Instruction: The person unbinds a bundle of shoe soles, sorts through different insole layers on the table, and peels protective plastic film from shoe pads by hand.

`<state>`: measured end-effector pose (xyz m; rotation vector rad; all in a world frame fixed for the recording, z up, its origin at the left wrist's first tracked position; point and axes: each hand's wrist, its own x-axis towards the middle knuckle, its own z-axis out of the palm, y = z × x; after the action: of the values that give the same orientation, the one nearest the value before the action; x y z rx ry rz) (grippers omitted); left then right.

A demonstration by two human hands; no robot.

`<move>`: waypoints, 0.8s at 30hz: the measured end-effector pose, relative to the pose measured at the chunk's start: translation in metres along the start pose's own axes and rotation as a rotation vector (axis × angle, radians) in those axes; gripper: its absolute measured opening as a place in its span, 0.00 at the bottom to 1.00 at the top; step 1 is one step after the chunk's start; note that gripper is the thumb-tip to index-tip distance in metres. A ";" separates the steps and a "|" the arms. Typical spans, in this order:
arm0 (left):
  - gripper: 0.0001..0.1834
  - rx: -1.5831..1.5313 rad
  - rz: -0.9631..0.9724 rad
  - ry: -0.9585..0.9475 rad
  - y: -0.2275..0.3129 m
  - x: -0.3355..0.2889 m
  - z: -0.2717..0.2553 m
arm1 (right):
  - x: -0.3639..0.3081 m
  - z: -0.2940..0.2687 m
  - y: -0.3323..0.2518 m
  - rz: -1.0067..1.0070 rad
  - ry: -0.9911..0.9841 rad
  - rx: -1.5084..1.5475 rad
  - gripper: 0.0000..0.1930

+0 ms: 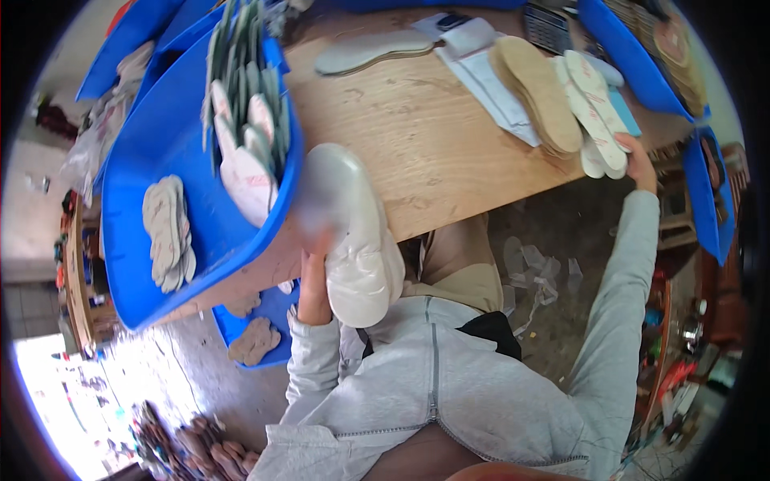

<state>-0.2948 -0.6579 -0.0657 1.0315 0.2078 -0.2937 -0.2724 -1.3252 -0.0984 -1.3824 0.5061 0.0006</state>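
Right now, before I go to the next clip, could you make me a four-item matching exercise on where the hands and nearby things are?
Column one:
1. right hand
2. calculator
3. left hand
4. tan insoles

Column two:
A. against the thick white bundle
B. stacked just left of the red-marked white insoles
C. at the near end of the red-marked white insoles
D. dark, toward the far side of the table

Pairs: 1-C, 2-D, 3-A, 4-B.
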 end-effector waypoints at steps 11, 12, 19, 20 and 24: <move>0.27 0.059 -0.028 0.050 0.005 0.004 -0.001 | -0.035 0.029 -0.029 -0.031 0.197 -0.664 0.40; 0.27 0.052 -0.017 0.050 0.005 0.003 -0.001 | -0.031 0.027 -0.024 -0.029 0.185 -0.672 0.40; 0.26 0.072 0.029 0.064 -0.001 0.006 0.004 | -0.025 0.053 -0.019 -0.502 0.523 -0.887 0.35; 0.26 0.069 0.017 0.090 -0.003 0.009 0.006 | -0.039 0.077 -0.026 -0.648 0.682 -1.007 0.31; 0.25 0.052 0.034 0.106 -0.013 0.017 0.017 | -0.140 0.225 -0.018 -0.744 0.282 -0.484 0.10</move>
<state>-0.2821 -0.6810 -0.0728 1.1025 0.2794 -0.2150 -0.3148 -1.0776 -0.0116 -1.9946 0.1971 -0.7244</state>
